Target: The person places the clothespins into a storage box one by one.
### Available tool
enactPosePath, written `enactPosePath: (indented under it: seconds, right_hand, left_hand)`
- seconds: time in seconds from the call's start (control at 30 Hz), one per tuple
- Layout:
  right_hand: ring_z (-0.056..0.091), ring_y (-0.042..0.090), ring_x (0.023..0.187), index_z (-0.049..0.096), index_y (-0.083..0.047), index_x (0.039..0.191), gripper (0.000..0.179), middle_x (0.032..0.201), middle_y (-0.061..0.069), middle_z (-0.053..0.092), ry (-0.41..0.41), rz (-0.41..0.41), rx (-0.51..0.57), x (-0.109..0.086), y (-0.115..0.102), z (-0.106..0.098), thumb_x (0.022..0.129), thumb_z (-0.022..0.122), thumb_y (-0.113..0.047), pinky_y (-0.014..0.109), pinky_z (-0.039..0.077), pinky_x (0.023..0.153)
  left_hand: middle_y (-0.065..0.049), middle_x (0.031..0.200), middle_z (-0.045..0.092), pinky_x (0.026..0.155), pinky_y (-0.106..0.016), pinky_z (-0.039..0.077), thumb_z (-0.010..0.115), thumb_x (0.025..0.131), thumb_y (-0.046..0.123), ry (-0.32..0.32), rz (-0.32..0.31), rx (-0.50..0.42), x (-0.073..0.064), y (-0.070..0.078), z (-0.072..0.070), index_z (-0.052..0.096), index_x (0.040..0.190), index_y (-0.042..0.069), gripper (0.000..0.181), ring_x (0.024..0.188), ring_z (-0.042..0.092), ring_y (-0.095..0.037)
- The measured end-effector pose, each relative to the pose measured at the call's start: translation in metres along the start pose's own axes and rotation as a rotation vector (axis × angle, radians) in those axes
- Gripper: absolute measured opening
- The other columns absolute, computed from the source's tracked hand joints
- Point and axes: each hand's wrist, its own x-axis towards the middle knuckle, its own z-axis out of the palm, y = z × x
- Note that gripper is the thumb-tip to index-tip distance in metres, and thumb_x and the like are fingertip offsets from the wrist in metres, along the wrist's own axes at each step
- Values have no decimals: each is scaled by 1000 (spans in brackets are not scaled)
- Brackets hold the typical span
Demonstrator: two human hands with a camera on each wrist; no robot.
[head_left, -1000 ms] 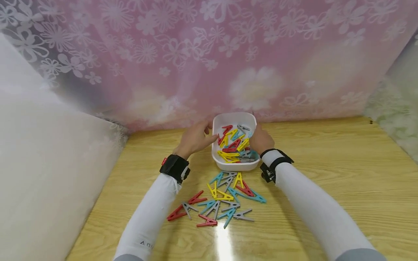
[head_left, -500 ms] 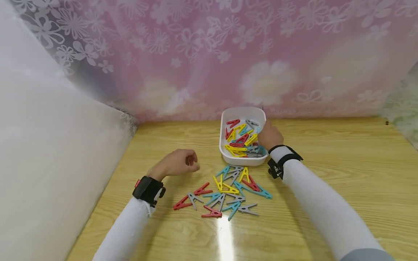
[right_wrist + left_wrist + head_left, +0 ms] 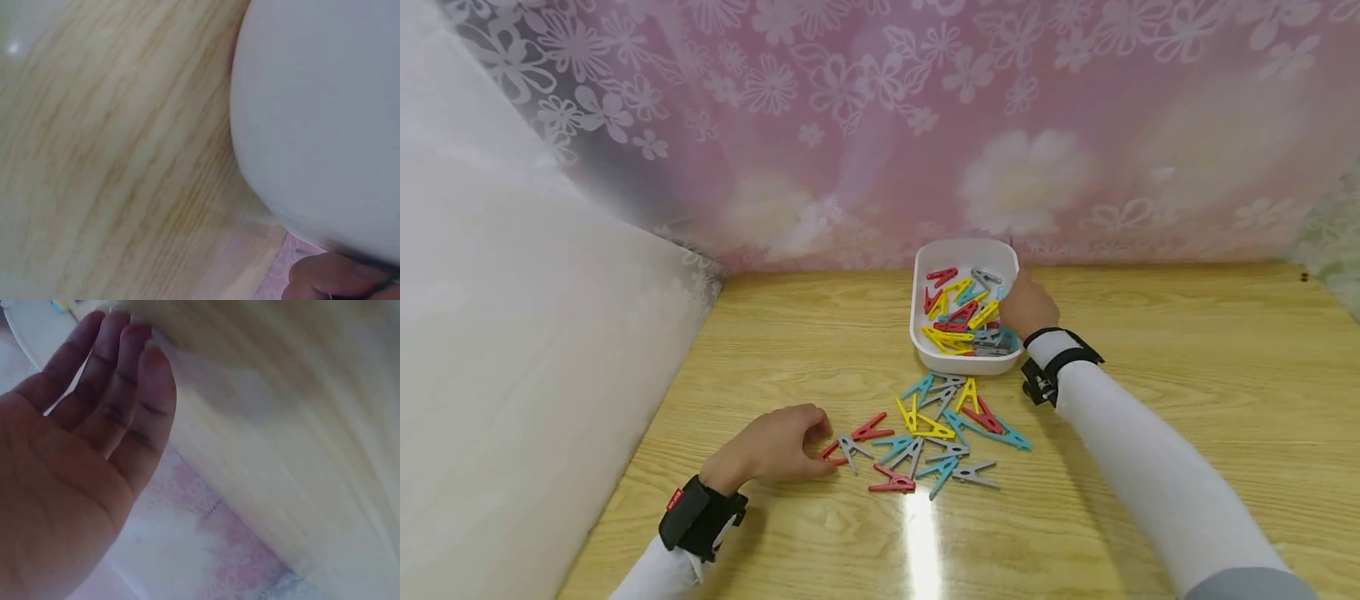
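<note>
A white plastic container stands on the table near the back, with several red, yellow, blue and grey clothespins inside. My right hand grips its right rim; in the right wrist view, curled fingers show at the container's white wall. In front of it lie several loose clothespins. My left hand is at the left end of that group, thumb and fingers apart around a red clothespin, which it partly hides. In the left wrist view the fingers are loosely bent, with nothing visible between them.
A pink flowered cloth hangs right behind the container along the table's back edge. At the left, a white sheet borders the wooden table.
My left hand has left the container's left side and come down toward the viewer and left, to the loose clothespins. The right hand keeps its grip on the rim. The head view has shifted slightly.
</note>
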Motion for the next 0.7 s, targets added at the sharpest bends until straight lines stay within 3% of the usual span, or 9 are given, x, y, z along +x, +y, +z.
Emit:
enactPosePath:
  seconds: [0.17,0.37,0.57,0.7]
  right_hand:
    - [62,44,90,32,12,133,51,107,34,58,11,0,-6,1,1,0,90,50,-8,54,51,69]
    - [62,44,90,31,12,134,51,108,34,58,-2,10,-8,-1,0,-1,91,49,-8,53,51,69]
    - [63,42,88,29,12,135,53,106,33,58,-15,17,-3,-2,0,-1,91,49,-8,51,52,69]
    - [63,42,88,29,12,135,52,106,33,59,-8,12,-7,-2,0,0,92,49,-8,51,52,69]
  left_hand:
    - [9,74,46,59,-27,39,73,80,42,57,25,134,2,9,11,56,86,18,30,64,44,-7]
    - [7,69,42,54,-26,35,69,84,40,99,27,228,6,17,17,50,76,18,30,61,40,-8]
    - [7,68,43,55,-27,35,68,84,39,91,12,248,5,16,12,52,77,18,27,61,41,-8]
    - [7,67,43,53,-27,34,67,85,39,111,18,243,7,15,-1,53,76,19,26,57,39,-8]
